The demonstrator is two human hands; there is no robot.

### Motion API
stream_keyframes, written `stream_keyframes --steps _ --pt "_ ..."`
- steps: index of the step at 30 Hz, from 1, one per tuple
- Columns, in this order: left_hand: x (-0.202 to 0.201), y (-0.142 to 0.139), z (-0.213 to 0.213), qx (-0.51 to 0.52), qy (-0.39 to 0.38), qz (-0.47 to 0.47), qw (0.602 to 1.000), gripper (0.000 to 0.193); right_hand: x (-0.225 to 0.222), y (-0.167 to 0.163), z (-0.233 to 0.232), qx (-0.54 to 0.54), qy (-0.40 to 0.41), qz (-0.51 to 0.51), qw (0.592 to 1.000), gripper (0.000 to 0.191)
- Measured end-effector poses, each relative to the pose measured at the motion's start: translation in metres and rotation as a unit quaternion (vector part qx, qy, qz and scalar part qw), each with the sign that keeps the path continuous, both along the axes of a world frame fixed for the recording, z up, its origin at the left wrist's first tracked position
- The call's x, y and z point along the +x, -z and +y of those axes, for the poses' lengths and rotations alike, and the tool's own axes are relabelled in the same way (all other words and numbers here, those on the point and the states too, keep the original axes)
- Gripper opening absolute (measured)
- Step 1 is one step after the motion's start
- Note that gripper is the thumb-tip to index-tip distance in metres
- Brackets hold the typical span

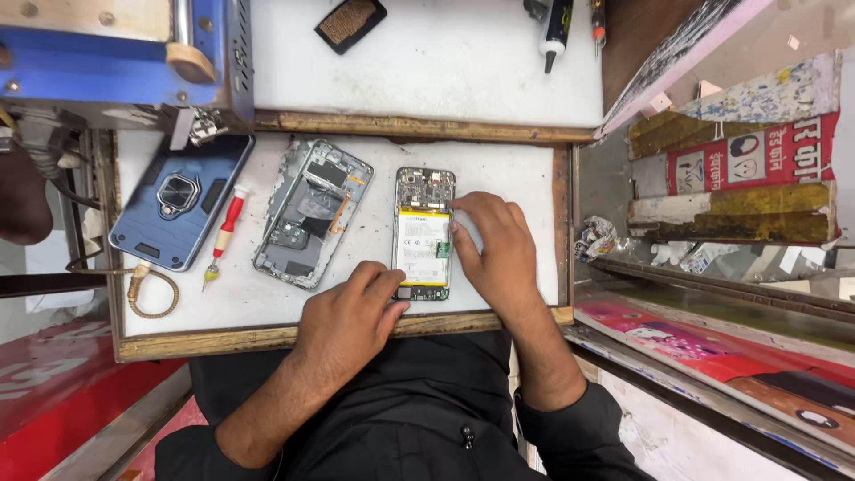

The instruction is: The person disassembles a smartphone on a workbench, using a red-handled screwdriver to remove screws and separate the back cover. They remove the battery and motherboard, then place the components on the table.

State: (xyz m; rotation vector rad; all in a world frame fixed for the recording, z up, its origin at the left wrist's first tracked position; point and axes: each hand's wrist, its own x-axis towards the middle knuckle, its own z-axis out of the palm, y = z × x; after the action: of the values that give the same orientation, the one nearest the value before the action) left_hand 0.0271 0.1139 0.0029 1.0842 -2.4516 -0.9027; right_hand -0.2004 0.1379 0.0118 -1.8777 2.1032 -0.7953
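**Both hands steady an opened phone on the white work board**

The opened phone (424, 233) lies upright in the middle of the white work board (517, 178), its back cover off, so the pale battery and the small circuit parts at top are showing. The right hand (495, 251) rests along its right edge, fingers spread open and lying flat, the fingertips touching the upper corner and the side. The left hand (349, 319) sits at the lower left corner, fingers loosely curled, with the tips pressing on the bottom end; it grips nothing. To do this well, I think the pressure should stay light and on the frame only, not on the battery, which can be damaged by bending.

Just left of the phone lies a grey inner frame (312, 214), tilted. Further left are a red screwdriver (225, 232) and a blue rugged case (181, 201). A black glue tube (557, 27) lies on the upper board
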Motion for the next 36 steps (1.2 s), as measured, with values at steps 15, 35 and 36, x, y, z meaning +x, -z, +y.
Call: stream_keyframes --steps 15,35,36 --pt "-0.003 0.000 -0.005 0.002 0.010 -0.011 1.000 0.043 0.004 0.000 -0.020 0.096 0.035 -0.040 0.994 0.019" --pt "-0.003 0.000 -0.006 0.008 0.013 0.005 1.000 0.042 -0.015 0.012 0.017 -0.018 -0.057 -0.056 0.997 0.024" --pt "-0.004 -0.001 -0.006 0.002 0.007 0.012 1.000 0.039 -0.015 0.013 0.017 -0.027 -0.052 -0.081 0.995 0.027"
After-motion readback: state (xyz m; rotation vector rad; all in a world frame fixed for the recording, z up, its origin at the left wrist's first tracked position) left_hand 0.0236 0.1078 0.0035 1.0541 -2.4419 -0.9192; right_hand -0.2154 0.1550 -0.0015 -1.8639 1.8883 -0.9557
